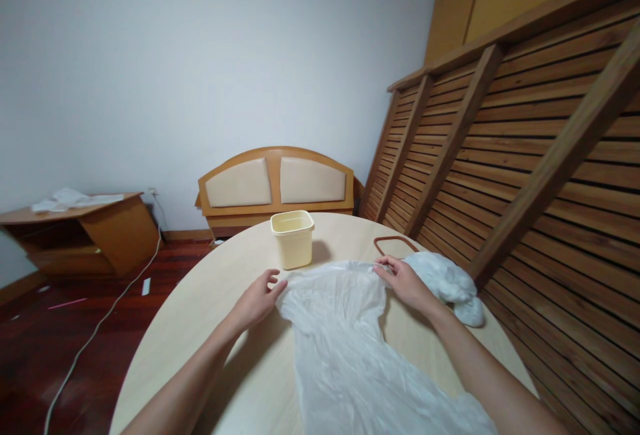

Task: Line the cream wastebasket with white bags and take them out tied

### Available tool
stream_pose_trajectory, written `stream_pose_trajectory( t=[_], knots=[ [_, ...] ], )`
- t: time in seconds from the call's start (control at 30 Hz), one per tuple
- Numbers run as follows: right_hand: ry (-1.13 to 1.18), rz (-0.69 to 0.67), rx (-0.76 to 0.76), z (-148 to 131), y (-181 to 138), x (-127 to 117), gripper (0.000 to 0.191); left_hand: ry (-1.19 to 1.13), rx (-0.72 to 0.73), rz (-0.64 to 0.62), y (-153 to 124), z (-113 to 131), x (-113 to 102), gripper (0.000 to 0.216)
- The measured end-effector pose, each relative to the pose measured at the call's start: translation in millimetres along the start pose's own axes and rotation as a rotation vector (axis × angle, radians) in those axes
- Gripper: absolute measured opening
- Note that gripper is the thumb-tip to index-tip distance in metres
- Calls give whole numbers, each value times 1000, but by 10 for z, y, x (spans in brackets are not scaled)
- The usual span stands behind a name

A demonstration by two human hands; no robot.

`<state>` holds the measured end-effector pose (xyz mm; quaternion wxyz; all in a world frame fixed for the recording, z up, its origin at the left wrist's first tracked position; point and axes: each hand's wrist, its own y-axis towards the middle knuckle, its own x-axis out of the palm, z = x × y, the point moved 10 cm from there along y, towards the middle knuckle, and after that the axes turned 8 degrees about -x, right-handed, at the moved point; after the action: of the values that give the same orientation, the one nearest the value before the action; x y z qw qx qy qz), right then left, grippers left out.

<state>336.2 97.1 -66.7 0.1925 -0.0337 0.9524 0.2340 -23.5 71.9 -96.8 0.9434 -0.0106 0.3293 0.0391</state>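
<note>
A translucent white plastic bag (pixel 345 342) lies stretched over the round table (pixel 210 302), its far edge pulled wide between my two hands. My left hand (pixel 260 296) grips the bag's left corner, thumb against the plastic and the other fingers curled. At the right corner, my right hand (pixel 403 280) pinches the same edge. Just beyond the bag stands a pale yellow square bin (pixel 294 242), upright with its top uncovered. Beside my right hand lie a brown rounded frame (pixel 395 239) and a bunched heap of white plastic bags (pixel 443 278).
A wooden headboard (pixel 275 182) leans against the wall behind the table. Slatted wooden panels (pixel 500 168) slope along the right side. To the left are a low desk (pixel 110 222) with white sheets on it and a white cable (pixel 115 308) across the dark red floor.
</note>
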Motion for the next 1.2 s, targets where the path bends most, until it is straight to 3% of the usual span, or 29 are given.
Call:
stream_pose_trajectory(
  t=[0.17,0.3,0.57,0.77,0.87,1.03,1.2],
  knots=[
    [-162,-68,43,94,-45,53,41,56,-4,-79,-103,41,119,67],
    [-212,-116,100,178,-101,125,49,-54,14,-186,-188,169,230,67],
    [88,-292,125,-44,-254,639,69,-413,13,-385,-291,275,626,70],
    [270,-461,65,-457,-470,1103,83,-370,101,-295,-438,521,597,71],
    [289,-511,9,-717,-569,1215,83,-349,131,-306,-548,641,605,69],
    [162,-440,-62,-931,-596,1241,89,-368,227,-284,-629,785,620,53],
    [228,-294,-65,-862,-517,1215,64,-369,278,-220,-654,876,540,37]
  ],
)
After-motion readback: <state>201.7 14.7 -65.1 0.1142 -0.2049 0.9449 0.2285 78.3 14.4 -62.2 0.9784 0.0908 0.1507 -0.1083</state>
